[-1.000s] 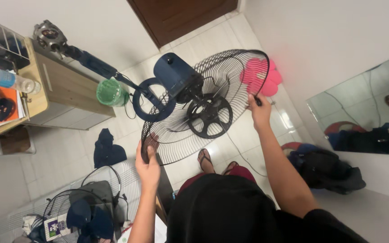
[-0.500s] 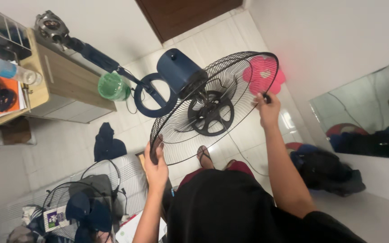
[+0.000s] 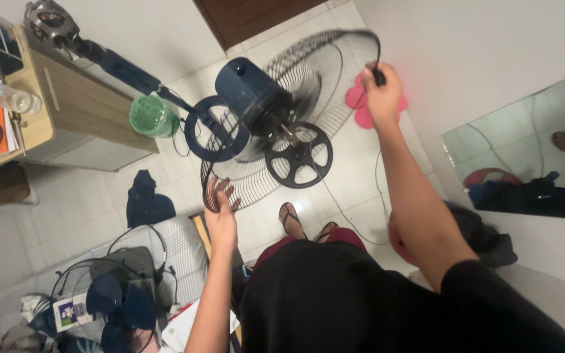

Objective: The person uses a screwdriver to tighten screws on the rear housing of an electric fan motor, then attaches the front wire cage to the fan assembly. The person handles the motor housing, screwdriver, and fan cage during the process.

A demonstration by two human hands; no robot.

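- We have our right hand (image 3: 382, 97) closed around the upper rim of the black wire fan guard (image 3: 335, 85), fingers curled over a dark clip on the ring.
- Our left hand (image 3: 220, 208) is at the opposite, lower rim with its fingers spread; they look pressed flat against the wire rather than wrapped round it, though blur makes this hard to confirm.
- The guard hangs in the air between the two hands, tilted, with the dark blue motor housing (image 3: 246, 88) and the black hub ring (image 3: 299, 155) at its centre, all attached to the blue fan stand (image 3: 125, 70) that leans away past our left hand.
- The first risk we see is the guard slipping off the open left palm: with only the right hand clamped, the ring could swing down towards our sandalled feet (image 3: 292, 219) directly below.
- The thin wires near our left fingertips could pinch or bend if we push harder.
- The stand's base (image 3: 50, 25) rests by the edge of the wooden table (image 3: 67, 111) beyond our left hand; pulling the guard towards us may drag it off.
- A green plastic container (image 3: 152, 116) sits under the stand and could be knocked.
- A cable (image 3: 354, 222) trails across the tiled floor (image 3: 99, 209) beside our feet, a tripping hazard.
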